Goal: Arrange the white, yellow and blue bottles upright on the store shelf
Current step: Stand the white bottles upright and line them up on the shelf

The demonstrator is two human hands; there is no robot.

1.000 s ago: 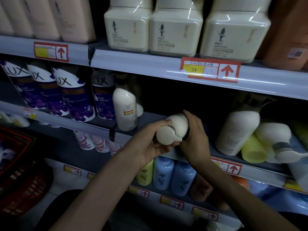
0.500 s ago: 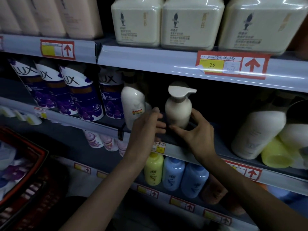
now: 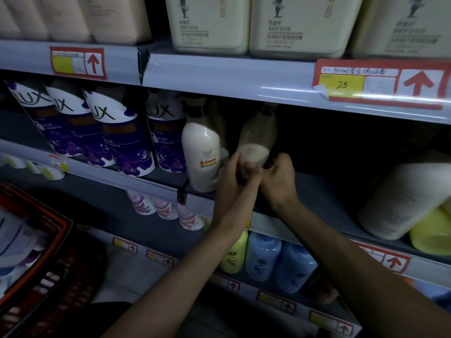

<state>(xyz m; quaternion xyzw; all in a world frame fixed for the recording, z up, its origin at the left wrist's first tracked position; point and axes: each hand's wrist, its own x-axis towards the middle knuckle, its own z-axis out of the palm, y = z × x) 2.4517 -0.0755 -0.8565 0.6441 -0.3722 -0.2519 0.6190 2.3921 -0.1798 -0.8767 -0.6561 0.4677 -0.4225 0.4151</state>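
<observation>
Both hands hold a white pump bottle (image 3: pixel 256 142) upright, deep on the middle shelf (image 3: pixel 322 198). My left hand (image 3: pixel 235 176) grips its lower left side and my right hand (image 3: pixel 278 176) its lower right side. Its base is hidden behind my fingers, and its pump top is in shadow under the shelf above. Another white bottle (image 3: pixel 201 154) stands upright just to its left. At the right edge a large white bottle (image 3: pixel 400 198) lies tilted over a yellow bottle (image 3: pixel 432 230). On the shelf below stand a yellow bottle (image 3: pixel 234 254) and two blue bottles (image 3: pixel 263 257).
Purple-and-white LUX bottles (image 3: pixel 117 140) fill the left of the middle shelf. Cream square jugs (image 3: pixel 292 23) stand on the top shelf, above a price label (image 3: pixel 380 81). A red shopping basket (image 3: pixel 34 254) sits at lower left. The shelf between the held bottle and the tilted ones is dark.
The white bottle was turned from lying on its side to upright, then pushed back into the shelf beside the other white bottle. Both hands stayed on it, and the view moved closer.
</observation>
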